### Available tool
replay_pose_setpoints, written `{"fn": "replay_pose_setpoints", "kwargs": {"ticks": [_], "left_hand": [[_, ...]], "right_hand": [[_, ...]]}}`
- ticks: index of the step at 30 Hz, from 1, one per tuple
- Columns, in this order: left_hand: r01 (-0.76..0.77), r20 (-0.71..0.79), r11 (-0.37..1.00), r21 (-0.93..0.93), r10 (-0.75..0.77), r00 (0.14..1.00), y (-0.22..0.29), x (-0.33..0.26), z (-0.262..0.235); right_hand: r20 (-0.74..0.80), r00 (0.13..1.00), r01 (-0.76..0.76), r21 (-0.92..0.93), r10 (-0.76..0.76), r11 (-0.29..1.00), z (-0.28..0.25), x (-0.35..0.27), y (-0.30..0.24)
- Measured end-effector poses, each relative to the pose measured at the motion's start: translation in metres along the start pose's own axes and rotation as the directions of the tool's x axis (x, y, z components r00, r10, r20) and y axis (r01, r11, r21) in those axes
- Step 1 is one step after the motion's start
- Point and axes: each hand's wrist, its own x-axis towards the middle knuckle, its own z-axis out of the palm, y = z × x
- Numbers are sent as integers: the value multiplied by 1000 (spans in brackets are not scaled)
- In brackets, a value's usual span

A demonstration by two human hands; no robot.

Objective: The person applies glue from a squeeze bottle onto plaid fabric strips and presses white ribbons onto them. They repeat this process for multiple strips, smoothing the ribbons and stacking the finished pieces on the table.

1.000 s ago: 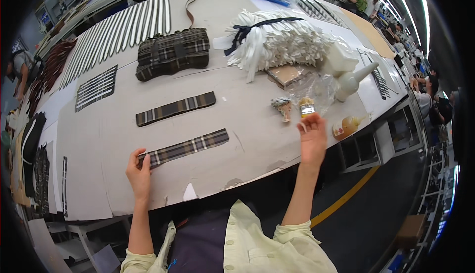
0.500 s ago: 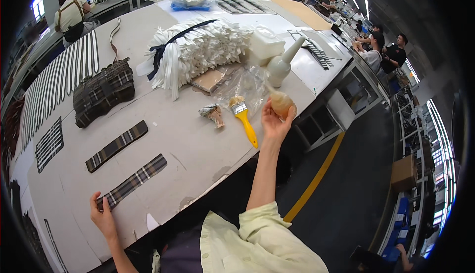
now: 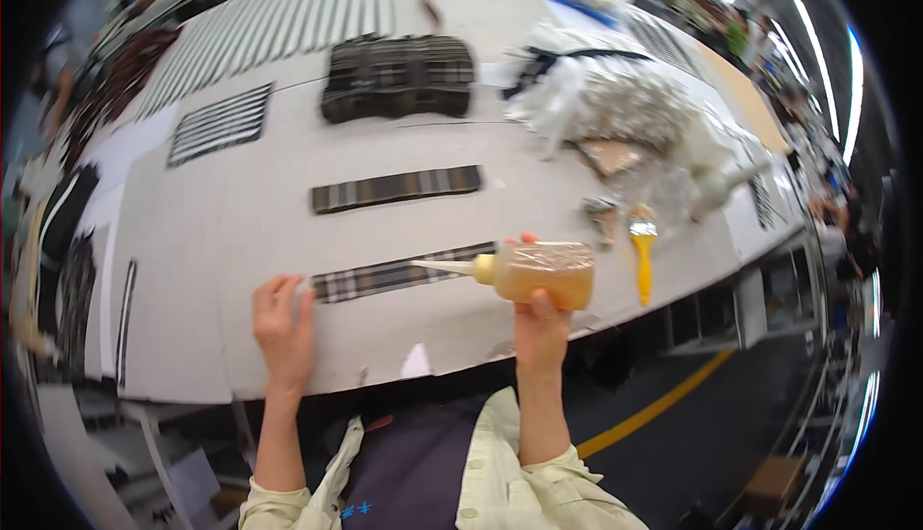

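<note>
My right hand (image 3: 541, 333) grips a clear squeeze bottle (image 3: 546, 275) of amber liquid. The bottle lies sideways in the grip, its thin pale nozzle pointing left above a plaid fabric strip (image 3: 370, 280). Whether the tip touches the cloth I cannot tell. At that strip's left end is my left hand (image 3: 284, 333), palm low on the table, fingers bent and apart, fingertips at or just beside the cloth end. A second plaid strip (image 3: 396, 190) lies farther back, roughly parallel. To the right of the bottle rests a yellow-handled brush (image 3: 643, 256), bristles pointing away from me.
A stack of dark plaid pieces (image 3: 399, 78) sits behind the strips. Back right are a heap of white strips (image 3: 615, 98), a white nozzle bottle (image 3: 716, 189) and a crumpled scrap (image 3: 603, 218). Long striped pieces (image 3: 279, 30) cover the far left. The table's front edge (image 3: 452, 362) is near me.
My view has swung to the right-hand side of the scene less and left more. My right hand brought the bottle from beside the brush leftward over the near strip, tipping it sideways. My left hand stays near the strip's end.
</note>
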Motion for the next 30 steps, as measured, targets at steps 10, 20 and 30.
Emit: {"fn": "replay_pose_setpoints", "kwargs": {"ticks": [10,20,30], "left_hand": [[-143,84,989,-36,145,986,-12,-18,-22],[-203,203,979,26,194,960,-14,-22,-16],[-187,241,982,30,174,955,-12,-19,-16]], "right_hand": [[162,980,-89,-170,117,981,46,-29,55],[445,895,313,-572,-33,758,69,-45,75],[672,718,512,-337,-179,790,64,-47,92]]}}
